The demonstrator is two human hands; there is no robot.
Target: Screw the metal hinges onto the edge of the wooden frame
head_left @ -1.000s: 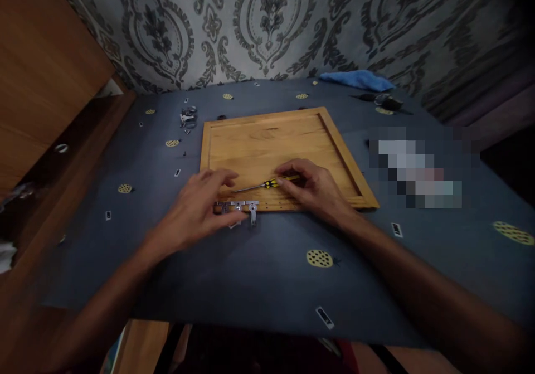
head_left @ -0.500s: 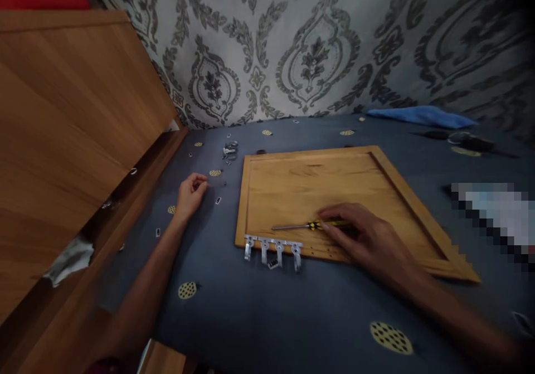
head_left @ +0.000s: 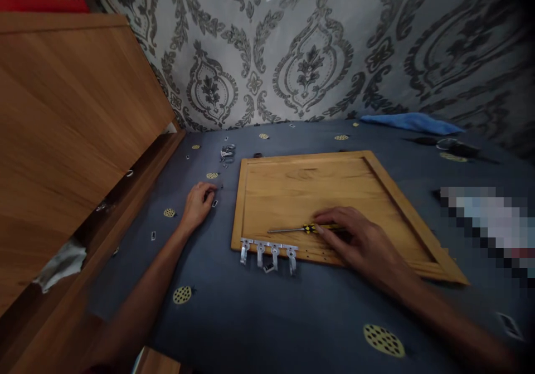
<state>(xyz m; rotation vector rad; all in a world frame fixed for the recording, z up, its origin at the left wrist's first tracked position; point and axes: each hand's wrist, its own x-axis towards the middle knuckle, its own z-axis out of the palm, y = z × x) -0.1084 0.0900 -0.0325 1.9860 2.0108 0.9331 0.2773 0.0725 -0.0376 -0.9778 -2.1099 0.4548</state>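
Fingers [head_left: 336, 213] of my right hand [head_left: 368, 243] are closed narrowly on the handle of a screwdriver [head_left: 308, 229], its blade pointing to 9 o'clock over the wooden panel [head_left: 288, 195]; whether the blade touches the wood cannot be determined. At the panel's 9 o'clock, my left hand [head_left: 196, 204] has its fingers curled, with a slight gap, by a small dark piece [head_left: 222, 187] on the table covering [head_left: 251, 318]; whether they hold anything, I cannot tell. The step in hand I judge to be taking up a small part: best done with a light fingertip pinch, eyes on the piece, the screwdriver's tip held clear of the panel's face. Four metal brackets [head_left: 275, 251] line the panel's edge at 8 o'clock, bare holes [head_left: 307, 251] beside them towards 7. Loose metal fittings [head_left: 227, 151] lie at 10 o'clock, a blue cloth [head_left: 412, 122] at 1.
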